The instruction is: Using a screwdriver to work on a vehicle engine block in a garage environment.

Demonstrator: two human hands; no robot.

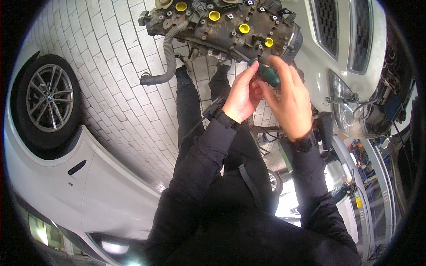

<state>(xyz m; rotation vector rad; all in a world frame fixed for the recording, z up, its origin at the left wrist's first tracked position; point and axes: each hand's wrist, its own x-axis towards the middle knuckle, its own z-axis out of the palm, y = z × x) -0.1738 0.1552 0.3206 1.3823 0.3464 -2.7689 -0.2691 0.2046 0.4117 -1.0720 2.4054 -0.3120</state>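
Note:
A screwdriver with a dark green handle [269,76] is between my two hands, its thin shaft pointing up and left toward the engine. My left hand [243,94] is closed on the shaft end of the handle, thumb along it and fingers curled under. Around the butt end, my right hand [290,99] bends its fingers and thumb; its fingertips are slightly blurred. Just beyond the hands is a dirty dark engine [226,27] with several round yellow caps [244,29] on top. The tool's tip lies near the engine's close edge; whether it touches cannot be made out.
A ribbed grey hose [168,51] hangs off the engine's left end. On the left stands a white car [111,186] with its wheel [49,98]. A light-coloured front bumper [310,48] with grilles and a headlight [341,104] is at right. The floor is pale tile [120,88].

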